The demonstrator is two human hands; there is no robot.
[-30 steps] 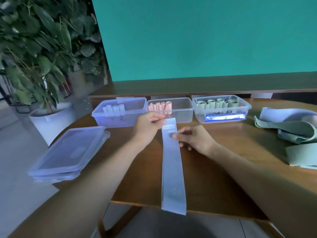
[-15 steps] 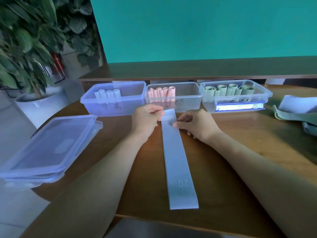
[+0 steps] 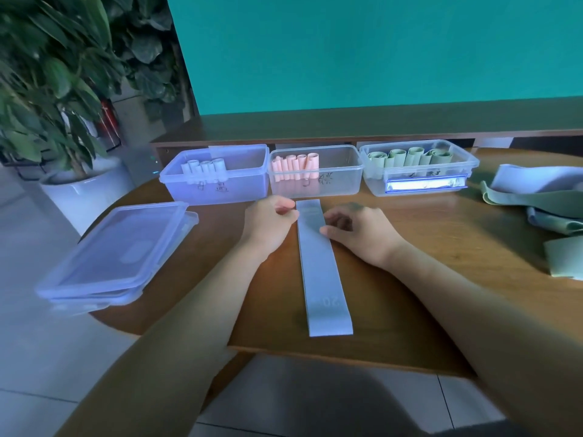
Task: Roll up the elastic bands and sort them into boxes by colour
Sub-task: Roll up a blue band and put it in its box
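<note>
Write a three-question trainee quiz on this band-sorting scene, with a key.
1. True or false: the blue band lies flat on the table.
2. Which box holds pink rolls: A left box, B middle box, C right box?
3. Fill in: the stacked lids lie beyond the ____ hand, not the right hand.

Key: 1 true; 2 B; 3 left.

I see both forearms bare up to the frame edge, no sleeves showing. My left hand (image 3: pixel 268 225) and right hand (image 3: pixel 359 231) carry no gloves, rings or watch.
</note>
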